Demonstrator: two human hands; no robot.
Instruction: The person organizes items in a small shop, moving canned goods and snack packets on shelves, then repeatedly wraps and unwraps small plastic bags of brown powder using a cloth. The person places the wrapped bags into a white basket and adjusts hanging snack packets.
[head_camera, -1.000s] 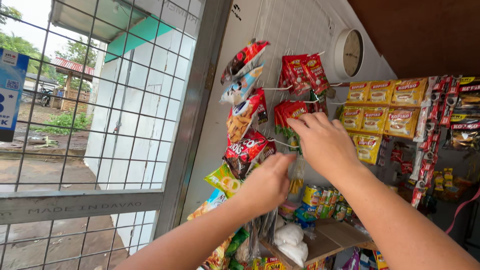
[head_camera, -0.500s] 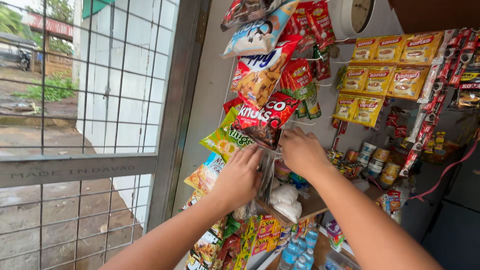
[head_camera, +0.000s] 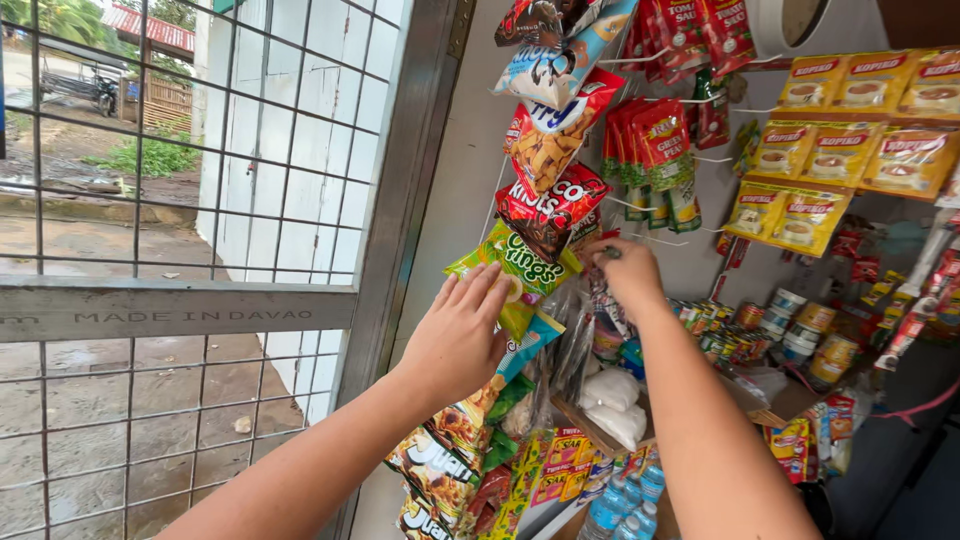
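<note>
1. Where things are: a vertical strip of snack bags hangs down the wall just right of the window grille (head_camera: 200, 250). The left hand (head_camera: 455, 340) is flat and spread, fingers apart, pressed against the green snack bag (head_camera: 515, 275) about halfway down the strip. It isn't gripping, just steadying the bag.
2. The right hand (head_camera: 625, 275) is up beside the red snack bag (head_camera: 550, 210), fingers pinched together on something small and dark at the bag's lower right edge. Looks like a clip or hook, but it's too small to tell for sure.
3. To do this bit well, I'd say keep that left palm where it is. The whole strip can swing, and a flat hand stops it twisting while the other one fiddles.
4. Pinch close to the clip, not the bag's foil, which would likely crinkle and slip.
5. Watch the elbow: there's a cardboard box (head_camera: 600, 435) with white pouches (head_camera: 610, 395) right under the right forearm, and tins (head_camera: 790, 325) on the shelf further right. An easy knock, I reckon.
6. The red sachets (head_camera: 650, 140) and yellow sachets (head_camera: 800, 200) hang close by on the right, so move small to avoid snagging them.
</note>
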